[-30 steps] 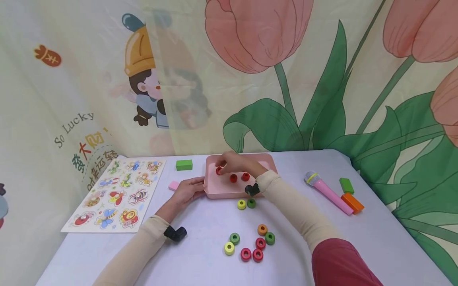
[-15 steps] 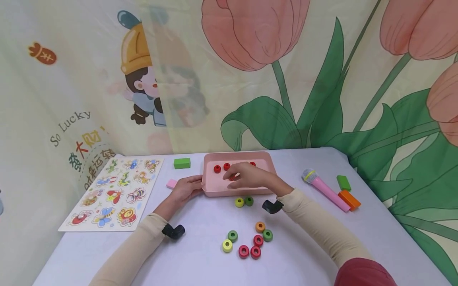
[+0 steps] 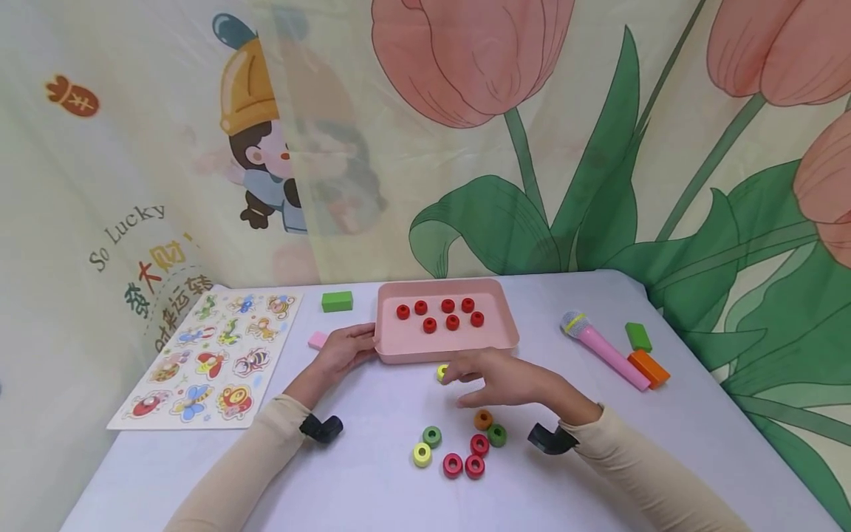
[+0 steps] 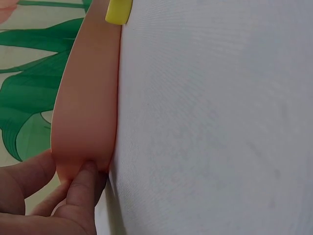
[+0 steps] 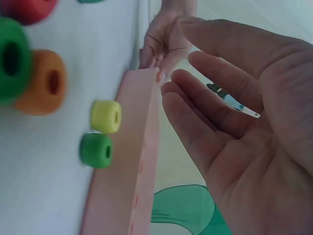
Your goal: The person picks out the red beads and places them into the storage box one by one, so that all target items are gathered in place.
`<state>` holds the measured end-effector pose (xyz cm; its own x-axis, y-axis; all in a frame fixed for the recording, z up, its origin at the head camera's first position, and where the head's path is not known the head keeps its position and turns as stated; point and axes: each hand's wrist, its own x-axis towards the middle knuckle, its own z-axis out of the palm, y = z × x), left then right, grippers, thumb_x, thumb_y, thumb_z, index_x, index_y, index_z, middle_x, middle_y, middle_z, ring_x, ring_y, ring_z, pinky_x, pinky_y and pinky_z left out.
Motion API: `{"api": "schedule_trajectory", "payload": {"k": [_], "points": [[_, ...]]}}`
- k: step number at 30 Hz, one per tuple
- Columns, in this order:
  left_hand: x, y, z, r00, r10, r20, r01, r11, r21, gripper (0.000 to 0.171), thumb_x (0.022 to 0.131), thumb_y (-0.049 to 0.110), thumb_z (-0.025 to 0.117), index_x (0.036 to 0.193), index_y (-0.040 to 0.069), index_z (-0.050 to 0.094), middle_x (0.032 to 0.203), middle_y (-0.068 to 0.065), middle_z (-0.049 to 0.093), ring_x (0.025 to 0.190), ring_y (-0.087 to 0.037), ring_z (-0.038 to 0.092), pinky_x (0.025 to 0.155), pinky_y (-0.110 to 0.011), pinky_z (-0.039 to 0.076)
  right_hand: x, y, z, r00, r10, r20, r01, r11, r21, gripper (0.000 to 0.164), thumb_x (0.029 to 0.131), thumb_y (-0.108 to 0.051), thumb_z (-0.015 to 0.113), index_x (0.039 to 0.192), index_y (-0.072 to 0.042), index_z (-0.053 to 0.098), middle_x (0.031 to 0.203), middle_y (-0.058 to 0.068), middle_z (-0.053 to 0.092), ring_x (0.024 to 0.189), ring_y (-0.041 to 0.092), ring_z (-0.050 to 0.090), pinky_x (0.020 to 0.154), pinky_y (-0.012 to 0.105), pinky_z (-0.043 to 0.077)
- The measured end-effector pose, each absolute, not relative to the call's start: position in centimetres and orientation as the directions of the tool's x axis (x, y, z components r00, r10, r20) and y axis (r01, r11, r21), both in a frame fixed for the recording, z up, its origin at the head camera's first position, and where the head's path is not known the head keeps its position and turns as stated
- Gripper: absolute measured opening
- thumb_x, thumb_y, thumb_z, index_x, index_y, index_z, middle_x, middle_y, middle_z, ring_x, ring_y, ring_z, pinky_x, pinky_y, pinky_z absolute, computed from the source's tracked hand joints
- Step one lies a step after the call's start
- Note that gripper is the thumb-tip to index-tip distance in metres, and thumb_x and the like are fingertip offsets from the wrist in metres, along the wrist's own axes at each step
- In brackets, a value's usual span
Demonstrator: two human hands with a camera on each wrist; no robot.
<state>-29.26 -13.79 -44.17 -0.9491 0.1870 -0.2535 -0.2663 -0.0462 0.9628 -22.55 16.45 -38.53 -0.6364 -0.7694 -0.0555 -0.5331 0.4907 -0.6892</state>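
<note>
Backing away from over the pink tray, the right hand has come toward the person since the earlier frame and now hangs above the desk, between the tray and the loose beads. The left hand stays at the tray's near left corner.

Seven red beads in the tray sit spaced out in two loose rows; three red beads on the desk lie close together nearer the person. Judging by this, the step in hand is moving red beads into the tray, and the right hand appears to be between one placement and the next pick-up. That pick-up would call for lowering thumb and fingertips onto one red bead without knocking the orange bead and the green bead just beside the group.

As for the hands, the right is loosely spread, fingers softly bent, thumb well apart from them, holding nothing. The left pinches the tray's corner, one digit against the outer wall and others at the rim. A yellow bead and another green bead stand by the tray's front wall.
</note>
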Motion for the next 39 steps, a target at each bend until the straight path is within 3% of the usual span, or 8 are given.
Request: {"api": "schedule_trajectory", "payload": {"k": [3, 7, 14, 25, 39], "points": [[-29.3, -13.8, -44.2, -0.949, 0.195, -0.249, -0.263, -0.05, 0.963, 0.049, 0.098, -0.005, 0.052, 0.144, -0.012, 0.037, 0.143, -0.031, 0.043, 0.129, -0.039, 0.046, 0.102, -0.04, 0.045, -21.3, 17.1, -39.1, -0.621, -0.778, -0.098, -0.511, 0.496, -0.702, 0.032, 0.085, -0.012, 0.078, 0.116, -0.01, 0.07, 0.114, -0.002, 0.063, 0.109, 0.022, 0.061, 0.093, 0.033, 0.054], [-29.4, -13.8, -44.3, -0.948, 0.201, -0.245, -0.262, -0.062, 0.963, 0.049, 0.098, -0.006, 0.052, 0.144, -0.012, 0.037, 0.143, -0.031, 0.042, 0.13, -0.039, 0.045, 0.101, -0.039, 0.046, -19.9, 17.6, -39.8, -0.595, -0.788, -0.158, -0.502, 0.518, -0.693, 0.029, 0.087, -0.012, 0.077, 0.115, -0.013, 0.071, 0.11, -0.007, 0.064, 0.1, 0.014, 0.06, 0.087, 0.024, 0.054], [-29.4, -13.8, -44.3, -0.95, 0.21, -0.232, -0.252, -0.071, 0.965, 0.05, 0.097, -0.007, 0.051, 0.144, -0.014, 0.035, 0.144, -0.032, 0.041, 0.13, -0.04, 0.044, 0.101, -0.039, 0.046, -18.7, 17.6, -40.9, -0.576, -0.789, -0.214, -0.506, 0.549, -0.665, 0.028, 0.085, -0.014, 0.079, 0.112, -0.016, 0.073, 0.102, -0.015, 0.063, 0.089, 0.001, 0.058, 0.082, 0.018, 0.053], [-29.4, -13.8, -44.3, -0.948, 0.206, -0.242, -0.26, -0.064, 0.964, 0.049, 0.098, -0.006, 0.052, 0.144, -0.013, 0.036, 0.144, -0.032, 0.04, 0.131, -0.039, 0.043, 0.103, -0.04, 0.044, -18.2, 17.6, -41.0, -0.578, -0.782, -0.233, -0.546, 0.582, -0.603, 0.024, 0.087, -0.012, 0.077, 0.11, -0.019, 0.074, 0.097, -0.017, 0.062, 0.087, 0.002, 0.056, 0.082, 0.017, 0.051], [-29.4, -13.8, -44.4, -0.948, 0.192, -0.253, -0.271, -0.074, 0.96, 0.049, 0.098, -0.006, 0.053, 0.144, -0.012, 0.037, 0.144, -0.031, 0.042, 0.131, -0.038, 0.044, 0.101, -0.038, 0.046, -18.1, 17.2, -40.9, -0.558, -0.791, -0.25, -0.618, 0.597, -0.511, 0.012, 0.087, -0.014, 0.077, 0.096, -0.022, 0.074, 0.089, -0.018, 0.059, 0.082, 0.001, 0.053, 0.078, 0.015, 0.051]]}}
